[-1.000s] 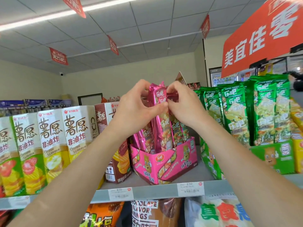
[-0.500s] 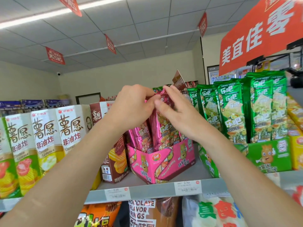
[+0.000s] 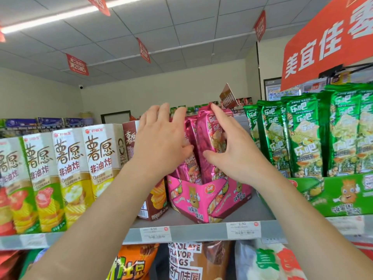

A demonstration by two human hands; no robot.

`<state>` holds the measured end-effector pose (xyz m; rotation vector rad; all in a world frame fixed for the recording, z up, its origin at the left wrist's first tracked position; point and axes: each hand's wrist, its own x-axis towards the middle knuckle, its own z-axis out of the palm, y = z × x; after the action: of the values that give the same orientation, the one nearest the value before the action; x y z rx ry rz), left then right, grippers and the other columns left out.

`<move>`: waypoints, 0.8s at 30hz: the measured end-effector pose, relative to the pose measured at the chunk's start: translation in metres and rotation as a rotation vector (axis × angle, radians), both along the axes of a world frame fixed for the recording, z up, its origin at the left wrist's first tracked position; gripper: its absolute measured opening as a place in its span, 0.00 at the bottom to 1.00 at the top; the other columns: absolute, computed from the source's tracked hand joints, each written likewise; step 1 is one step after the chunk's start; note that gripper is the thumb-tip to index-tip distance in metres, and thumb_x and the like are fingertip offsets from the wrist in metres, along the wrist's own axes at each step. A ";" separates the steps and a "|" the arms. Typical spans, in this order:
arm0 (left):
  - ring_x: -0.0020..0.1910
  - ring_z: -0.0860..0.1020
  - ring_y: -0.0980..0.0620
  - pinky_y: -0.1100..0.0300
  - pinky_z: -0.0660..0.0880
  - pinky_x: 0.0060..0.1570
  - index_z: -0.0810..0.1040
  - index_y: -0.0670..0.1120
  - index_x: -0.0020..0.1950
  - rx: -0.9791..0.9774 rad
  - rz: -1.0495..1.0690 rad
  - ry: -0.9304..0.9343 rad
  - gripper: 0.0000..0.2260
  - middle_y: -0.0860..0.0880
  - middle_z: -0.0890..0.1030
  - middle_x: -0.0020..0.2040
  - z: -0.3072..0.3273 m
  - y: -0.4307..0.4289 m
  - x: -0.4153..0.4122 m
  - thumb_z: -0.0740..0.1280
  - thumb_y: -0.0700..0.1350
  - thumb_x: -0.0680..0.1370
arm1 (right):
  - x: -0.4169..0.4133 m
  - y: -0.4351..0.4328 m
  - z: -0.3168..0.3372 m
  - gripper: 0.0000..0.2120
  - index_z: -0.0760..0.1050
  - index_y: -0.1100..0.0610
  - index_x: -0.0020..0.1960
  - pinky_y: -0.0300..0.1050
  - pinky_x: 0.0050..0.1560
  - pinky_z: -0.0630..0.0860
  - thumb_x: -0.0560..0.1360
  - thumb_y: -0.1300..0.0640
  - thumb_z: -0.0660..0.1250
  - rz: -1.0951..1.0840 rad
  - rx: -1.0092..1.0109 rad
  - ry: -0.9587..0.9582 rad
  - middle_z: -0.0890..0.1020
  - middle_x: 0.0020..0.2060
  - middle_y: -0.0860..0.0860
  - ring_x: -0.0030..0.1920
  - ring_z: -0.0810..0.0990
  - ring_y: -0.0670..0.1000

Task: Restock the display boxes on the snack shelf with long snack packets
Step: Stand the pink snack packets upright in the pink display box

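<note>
Pink display box [image 3: 207, 196] on shelf [image 3: 191, 232] holds upright pink packets [image 3: 190, 166], part-filled by my judgement; left grip [image 3: 161, 138] spread flat against the stack, right grip [image 3: 232, 152] curled round the front packet [image 3: 204, 138]; green display box [image 3: 341, 196] looks full.

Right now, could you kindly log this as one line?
left hand: presses pink packets | right hand: grips front packet | pink box: on shelf

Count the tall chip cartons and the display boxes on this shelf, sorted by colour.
white cartons: 4
brown carton: 1
pink display box: 1
green display box: 1
Total: 7
</note>
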<state>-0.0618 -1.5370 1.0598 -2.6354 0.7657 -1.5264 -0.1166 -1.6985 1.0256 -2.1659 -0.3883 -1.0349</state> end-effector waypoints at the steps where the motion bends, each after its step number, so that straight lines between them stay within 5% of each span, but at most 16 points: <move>1: 0.67 0.67 0.40 0.47 0.64 0.66 0.61 0.48 0.74 0.008 0.011 0.019 0.36 0.42 0.72 0.68 0.002 0.001 0.001 0.67 0.62 0.72 | -0.001 -0.001 0.002 0.46 0.46 0.42 0.79 0.39 0.69 0.60 0.73 0.59 0.72 -0.005 -0.014 0.016 0.60 0.76 0.45 0.73 0.62 0.46; 6: 0.60 0.71 0.44 0.50 0.69 0.61 0.61 0.51 0.76 0.149 -0.150 0.109 0.40 0.45 0.76 0.59 0.016 0.003 -0.001 0.65 0.68 0.69 | -0.002 -0.012 0.014 0.47 0.41 0.42 0.79 0.33 0.63 0.52 0.75 0.57 0.71 -0.065 -0.174 0.136 0.58 0.76 0.44 0.75 0.57 0.46; 9: 0.58 0.73 0.45 0.50 0.71 0.60 0.60 0.51 0.76 0.044 -0.354 0.245 0.45 0.48 0.78 0.51 0.024 0.003 -0.004 0.74 0.65 0.66 | -0.002 -0.012 0.010 0.47 0.38 0.43 0.79 0.37 0.66 0.55 0.76 0.56 0.70 -0.143 -0.156 0.153 0.58 0.72 0.44 0.73 0.60 0.49; 11: 0.60 0.74 0.44 0.50 0.71 0.61 0.63 0.48 0.75 -0.048 -0.381 0.259 0.43 0.46 0.79 0.58 0.027 0.002 0.000 0.76 0.62 0.66 | -0.002 -0.010 0.003 0.48 0.40 0.46 0.79 0.43 0.69 0.62 0.75 0.55 0.71 -0.259 -0.133 0.073 0.60 0.67 0.47 0.70 0.64 0.50; 15: 0.61 0.70 0.46 0.55 0.66 0.60 0.75 0.46 0.69 -0.037 -0.320 0.132 0.28 0.46 0.76 0.60 0.020 0.001 0.011 0.71 0.58 0.73 | -0.005 -0.004 -0.018 0.42 0.48 0.53 0.80 0.45 0.66 0.66 0.75 0.56 0.71 -0.391 -0.089 -0.143 0.67 0.65 0.51 0.66 0.69 0.51; 19: 0.68 0.69 0.47 0.54 0.64 0.67 0.70 0.46 0.71 -0.062 -0.441 0.193 0.30 0.47 0.73 0.68 0.017 0.001 0.012 0.67 0.61 0.74 | -0.017 0.003 -0.045 0.25 0.66 0.54 0.71 0.45 0.54 0.73 0.75 0.58 0.67 -0.451 -0.148 -0.363 0.70 0.58 0.53 0.57 0.70 0.52; 22: 0.60 0.75 0.49 0.56 0.71 0.57 0.68 0.48 0.72 0.021 -0.407 0.287 0.34 0.49 0.78 0.63 0.021 -0.003 0.013 0.64 0.67 0.73 | -0.028 0.008 -0.062 0.15 0.73 0.54 0.63 0.47 0.46 0.75 0.77 0.51 0.64 -0.426 -0.224 -0.349 0.71 0.54 0.52 0.52 0.72 0.52; 24: 0.50 0.74 0.52 0.57 0.69 0.47 0.71 0.49 0.69 0.074 -0.315 0.229 0.31 0.51 0.80 0.52 0.024 -0.005 0.015 0.65 0.67 0.72 | -0.032 0.012 -0.069 0.16 0.76 0.55 0.59 0.49 0.43 0.77 0.78 0.47 0.60 -0.443 -0.330 -0.274 0.74 0.51 0.51 0.50 0.73 0.53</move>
<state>-0.0467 -1.5421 1.0839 -2.7675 1.2798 -1.2265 -0.1487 -1.6869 0.9561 -2.4734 -0.2143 -1.6199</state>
